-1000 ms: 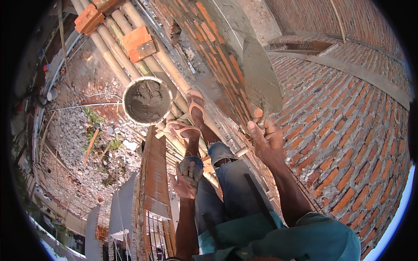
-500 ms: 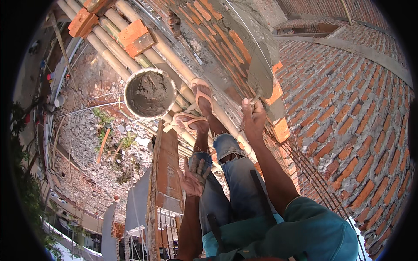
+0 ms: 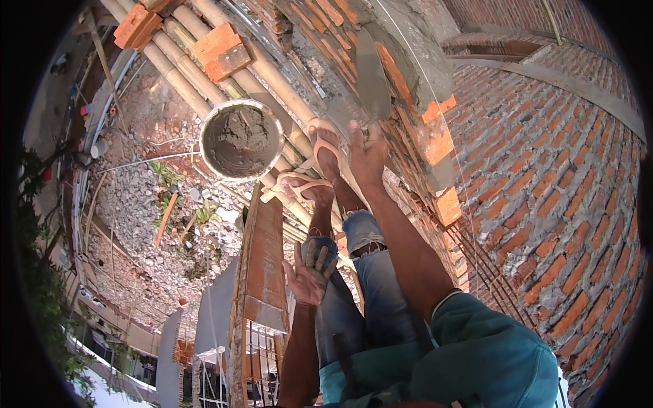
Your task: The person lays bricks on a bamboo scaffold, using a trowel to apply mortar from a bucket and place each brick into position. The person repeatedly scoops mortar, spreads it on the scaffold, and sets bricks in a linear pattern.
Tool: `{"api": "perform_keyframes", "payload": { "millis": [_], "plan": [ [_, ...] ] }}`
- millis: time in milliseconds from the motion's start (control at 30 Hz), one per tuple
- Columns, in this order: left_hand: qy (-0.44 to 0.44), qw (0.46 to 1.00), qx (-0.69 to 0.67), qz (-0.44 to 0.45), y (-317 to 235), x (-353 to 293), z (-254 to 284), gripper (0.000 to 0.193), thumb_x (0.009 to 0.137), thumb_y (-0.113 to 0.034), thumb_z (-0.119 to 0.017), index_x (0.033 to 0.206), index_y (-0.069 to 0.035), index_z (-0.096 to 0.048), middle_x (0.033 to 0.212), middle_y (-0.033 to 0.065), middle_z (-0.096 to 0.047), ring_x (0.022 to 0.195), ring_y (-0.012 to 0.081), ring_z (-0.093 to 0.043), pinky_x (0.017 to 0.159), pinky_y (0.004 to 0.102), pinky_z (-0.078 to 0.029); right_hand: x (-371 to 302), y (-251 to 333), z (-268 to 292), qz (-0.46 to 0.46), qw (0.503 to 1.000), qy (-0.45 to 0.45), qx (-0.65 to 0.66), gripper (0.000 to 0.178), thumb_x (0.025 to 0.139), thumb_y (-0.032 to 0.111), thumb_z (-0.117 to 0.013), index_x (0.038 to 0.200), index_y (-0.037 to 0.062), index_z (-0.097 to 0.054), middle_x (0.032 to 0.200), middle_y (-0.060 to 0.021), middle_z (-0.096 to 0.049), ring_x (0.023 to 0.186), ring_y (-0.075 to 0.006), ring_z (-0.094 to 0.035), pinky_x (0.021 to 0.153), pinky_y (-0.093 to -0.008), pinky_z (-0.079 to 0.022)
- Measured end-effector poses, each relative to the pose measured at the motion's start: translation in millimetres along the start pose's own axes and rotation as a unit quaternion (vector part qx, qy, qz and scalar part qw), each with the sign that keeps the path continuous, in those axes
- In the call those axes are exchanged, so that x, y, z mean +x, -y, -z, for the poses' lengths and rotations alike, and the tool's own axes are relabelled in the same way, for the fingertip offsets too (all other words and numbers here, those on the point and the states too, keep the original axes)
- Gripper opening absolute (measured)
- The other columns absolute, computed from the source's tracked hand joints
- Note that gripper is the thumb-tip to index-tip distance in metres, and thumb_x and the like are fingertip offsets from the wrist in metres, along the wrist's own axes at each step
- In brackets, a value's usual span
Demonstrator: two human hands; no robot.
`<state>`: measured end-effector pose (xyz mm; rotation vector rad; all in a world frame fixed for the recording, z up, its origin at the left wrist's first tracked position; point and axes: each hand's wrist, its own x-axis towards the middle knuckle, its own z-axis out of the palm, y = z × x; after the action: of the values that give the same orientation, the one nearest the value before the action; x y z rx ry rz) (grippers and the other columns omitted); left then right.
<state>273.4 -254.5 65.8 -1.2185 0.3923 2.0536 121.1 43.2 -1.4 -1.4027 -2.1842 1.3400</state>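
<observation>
My right hand point(image 3: 367, 153) is closed around the handle of a trowel, most of the handle hidden by my fingers. The trowel's long grey blade point(image 3: 373, 78) points away from me, in front of the brick wall's face and beside its mortar-covered top point(image 3: 425, 58). Exposed orange bricks point(image 3: 435, 136) show along the near end of that wall. Low in front of my thigh, my left hand point(image 3: 309, 280) is empty with its fingers spread, smeared with grey. A round bucket point(image 3: 203, 141) holding wet grey mortar point(image 3: 239, 139) stands left of my feet.
I stand in sandals on bamboo poles point(image 3: 183, 68), with loose bricks point(image 3: 221, 51) lying on them. Rubble point(image 3: 136, 217) covers the ground below. A taut string point(image 3: 435, 95) runs along the wall. Steel bars point(image 3: 486, 272) and a wooden board point(image 3: 262, 258) are near me.
My right hand has moved left with the trowel. Its blade has shifted from the wall's near bricks to farther left and away from me. My left hand stays spread, nearly unmoved.
</observation>
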Motion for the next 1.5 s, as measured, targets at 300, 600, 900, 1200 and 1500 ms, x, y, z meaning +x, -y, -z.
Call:
{"api": "perform_keyframes", "payload": {
  "millis": [300, 600, 900, 1200, 1500],
  "plan": [
    [-0.004, 0.999, 0.035, 0.006, 0, 4, -5, 0.083, 0.099, -0.074, -0.038, 0.166, -0.031, -0.016, 0.170, 0.0137, -0.017, 0.153, 0.0434, -0.021, 0.117, 0.0721, -0.026, -41, 18, 36, 0.097, 0.991, -0.044, -0.083, 0.023, 0.104, 0.021, -0.062, 0.102, -0.0014, -0.061, 0.078, -0.0148, -0.061, 0.073, -0.0259, -0.059, 0.071, -0.0405, -0.049],
    [-0.017, 0.998, 0.065, 0.019, -13, 5, -16, 0.082, 0.099, -0.075, -0.038, 0.165, -0.032, -0.018, 0.168, 0.0125, -0.025, 0.151, 0.0435, -0.026, 0.118, 0.0711, -0.025, -49, 22, 87, -0.007, 0.992, -0.026, -0.123, 0.029, 0.103, 0.027, -0.064, 0.100, -0.0017, -0.061, 0.073, -0.0105, -0.054, 0.070, -0.0205, -0.053, 0.066, -0.0392, -0.044],
    [0.009, 0.998, 0.067, 0.014, -42, 10, -24, 0.079, 0.101, -0.073, -0.036, 0.166, -0.031, -0.017, 0.168, 0.0139, -0.027, 0.150, 0.0437, -0.029, 0.118, 0.0701, -0.024, -130, 31, 181, -0.087, 0.969, 0.038, -0.230, 0.027, 0.099, 0.024, -0.065, 0.100, -0.0020, -0.057, 0.092, -0.0232, -0.060, 0.086, -0.0438, -0.061, 0.078, -0.0509, -0.047],
    [-0.029, 0.988, 0.149, -0.021, -70, 9, -45, 0.083, 0.098, -0.074, -0.042, 0.165, -0.030, -0.020, 0.165, 0.0138, -0.029, 0.147, 0.0408, -0.035, 0.119, 0.0651, -0.029, -94, 42, 180, -0.042, 0.976, 0.006, -0.215, 0.026, 0.102, 0.025, -0.060, 0.100, -0.0016, -0.059, 0.091, -0.0221, -0.062, 0.084, -0.0421, -0.062, 0.073, -0.0516, -0.047],
    [-0.048, 0.984, 0.139, -0.098, -84, 19, -63, 0.078, 0.101, -0.070, -0.042, 0.163, -0.026, -0.026, 0.161, 0.0156, -0.036, 0.141, 0.0404, -0.045, 0.117, 0.0623, -0.035, -110, 69, 170, 0.027, 0.982, 0.061, -0.179, 0.021, 0.097, 0.016, -0.066, 0.101, -0.0035, -0.060, 0.086, -0.0224, -0.060, 0.080, -0.0424, -0.061, 0.071, -0.0504, -0.046]
  ]
}}
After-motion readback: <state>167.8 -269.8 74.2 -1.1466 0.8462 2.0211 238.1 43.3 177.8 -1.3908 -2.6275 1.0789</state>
